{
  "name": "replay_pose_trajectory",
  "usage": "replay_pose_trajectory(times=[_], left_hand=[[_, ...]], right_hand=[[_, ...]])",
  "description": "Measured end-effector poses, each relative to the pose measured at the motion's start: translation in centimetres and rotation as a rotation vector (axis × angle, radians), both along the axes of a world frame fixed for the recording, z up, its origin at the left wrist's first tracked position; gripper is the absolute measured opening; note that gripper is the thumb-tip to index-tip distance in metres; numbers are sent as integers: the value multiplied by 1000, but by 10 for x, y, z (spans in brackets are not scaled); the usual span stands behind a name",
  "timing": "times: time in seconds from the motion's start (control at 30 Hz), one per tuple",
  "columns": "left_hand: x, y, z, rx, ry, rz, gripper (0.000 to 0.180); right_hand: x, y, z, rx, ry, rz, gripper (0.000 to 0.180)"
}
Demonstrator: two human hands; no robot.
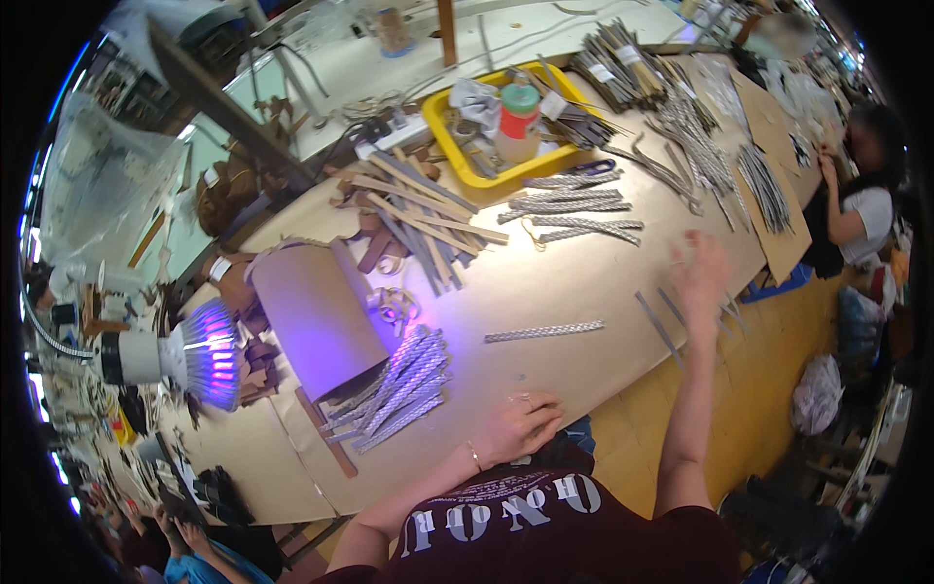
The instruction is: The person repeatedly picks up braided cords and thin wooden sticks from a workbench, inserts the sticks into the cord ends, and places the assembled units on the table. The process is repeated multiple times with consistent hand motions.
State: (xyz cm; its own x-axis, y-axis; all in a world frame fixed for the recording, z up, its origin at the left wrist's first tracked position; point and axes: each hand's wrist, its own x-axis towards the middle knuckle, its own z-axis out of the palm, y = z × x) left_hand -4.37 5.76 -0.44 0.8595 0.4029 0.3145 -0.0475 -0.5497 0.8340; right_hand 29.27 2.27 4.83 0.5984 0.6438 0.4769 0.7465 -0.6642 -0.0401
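My left hand point(523, 428) rests at the near edge of the table with its fingers curled. Whether anything is inside them is hidden. Just beyond it, a single grey braided strap point(545, 332) lies flat on the brown paper. My right hand point(700, 277), slightly blurred, reaches over the right part of the table, its fingers apart and nothing visible in them. Thin grey strips point(659, 329) lie close to it at the table's edge. Several braided straps point(579, 206) are laid out farther back. Another pile of braided straps point(399, 389) lies left of my left hand.
A lit lamp point(199, 355) with purple light stands at left beside a curved brown sheet point(316, 316). Beige and grey strips point(418, 214) are heaped behind. A yellow tray point(467, 175) holds a green-lidded jar point(519, 125). Another person point(861, 214) is at the far right.
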Motion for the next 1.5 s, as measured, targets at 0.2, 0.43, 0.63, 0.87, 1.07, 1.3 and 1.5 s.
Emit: replay_pose_trajectory(times=[0.2,0.43,0.63,0.87,1.07,1.3,1.5], left_hand=[[-12,0,1,-3,-37,38,10],[-46,15,9,48,80,259,12],[-51,30,17,88,121,249,12],[-38,40,25,125,26,200,12],[-38,40,27,136,17,223,14],[-44,44,27,144,0,273,15],[-48,50,31,149,41,312,17]], right_hand=[[-132,133,-15,60,438,688,18],[-176,174,-18,-61,446,584,26],[-184,178,-26,-113,391,403,33],[-200,163,-7,-116,642,604,28],[-182,186,6,79,685,554,31],[-232,183,-14,-337,522,583,34],[-206,176,-10,-233,1112,572,26]])
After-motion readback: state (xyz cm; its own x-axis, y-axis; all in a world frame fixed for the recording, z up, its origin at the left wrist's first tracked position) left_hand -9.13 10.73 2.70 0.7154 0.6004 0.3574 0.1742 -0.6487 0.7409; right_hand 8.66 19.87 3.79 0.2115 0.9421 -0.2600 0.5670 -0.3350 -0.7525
